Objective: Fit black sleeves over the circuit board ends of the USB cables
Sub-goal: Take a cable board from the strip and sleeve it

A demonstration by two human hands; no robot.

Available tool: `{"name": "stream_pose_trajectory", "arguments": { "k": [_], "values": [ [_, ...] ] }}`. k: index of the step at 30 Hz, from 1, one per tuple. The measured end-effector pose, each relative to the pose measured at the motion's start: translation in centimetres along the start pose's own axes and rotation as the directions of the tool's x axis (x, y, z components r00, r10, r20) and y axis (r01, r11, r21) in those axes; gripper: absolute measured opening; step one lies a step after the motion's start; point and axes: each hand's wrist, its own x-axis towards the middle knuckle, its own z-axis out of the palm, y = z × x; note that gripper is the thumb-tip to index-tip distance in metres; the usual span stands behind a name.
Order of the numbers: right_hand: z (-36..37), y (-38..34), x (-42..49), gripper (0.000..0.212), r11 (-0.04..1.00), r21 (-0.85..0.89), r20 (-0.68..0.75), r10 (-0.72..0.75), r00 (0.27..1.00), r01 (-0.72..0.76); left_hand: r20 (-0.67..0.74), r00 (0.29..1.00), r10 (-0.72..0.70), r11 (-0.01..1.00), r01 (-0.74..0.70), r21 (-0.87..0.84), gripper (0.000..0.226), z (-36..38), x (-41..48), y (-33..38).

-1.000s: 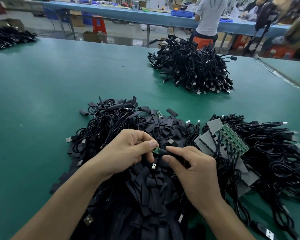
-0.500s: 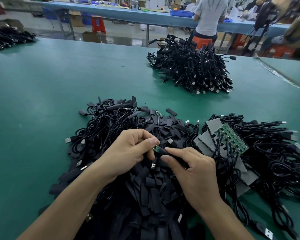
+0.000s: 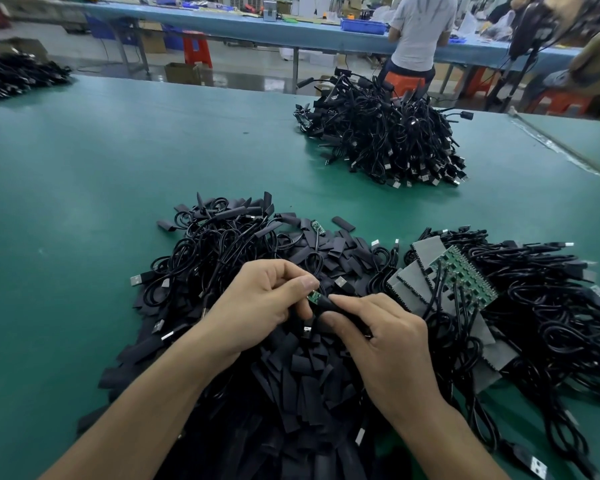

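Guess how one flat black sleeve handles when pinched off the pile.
Probably light and limp: the flat black sleeves lie collapsed, overlapping in a loose heap. Unlikely to roll, being flat strips. Neighbours may drag along; thin black cables thread through them.

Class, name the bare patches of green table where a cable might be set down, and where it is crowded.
Bare table lies left of the sleeve pile and between it and the far cable pile. Crowded: the sleeve pile under the left hand, pinching a circuit board, and right hand, gripping a sleeve; the cable bundle to its right.
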Motion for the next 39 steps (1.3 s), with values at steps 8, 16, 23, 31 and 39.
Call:
{"name": "stream_pose_trajectory", "arguments": {
  "k": [8,16,23,31,39],
  "values": [
    [-0.13,-0.2,0.11,0.03,0.996,0.075,-0.021,0.059,0.998,-0.057,0.023,0.999,-0.047,0.999,0.047,-0.023,0.014,0.22,-0.14,0.15],
    [-0.2,-0.11,0.1,0.027,0.998,0.063,0.01,-0.003,1.0,0.002,0.032,0.999,-0.03,0.999,0.031,-0.016,0.013,0.26,-0.21,0.08],
    [-0.19,-0.04,-0.03,0.027,0.999,0.014,0.056,0.046,0.997,-0.047,0.053,0.997,0.054,0.987,-0.061,0.147,0.01,-0.15,-0.02,-0.22],
    [-0.07,0.31,0.04,0.03,0.989,-0.129,0.043,0.076,0.996,-0.07,-0.099,0.991,0.09,0.98,-0.071,0.185,0.012,-0.13,0.18,-0.44],
    [-0.46,-0.34,0.27,0.017,0.914,0.339,-0.039,0.249,0.968,-0.221,-0.125,0.992,0.015,1.0,-0.015,-0.003,0.005,-0.02,0.15,0.04]
  ]
}}
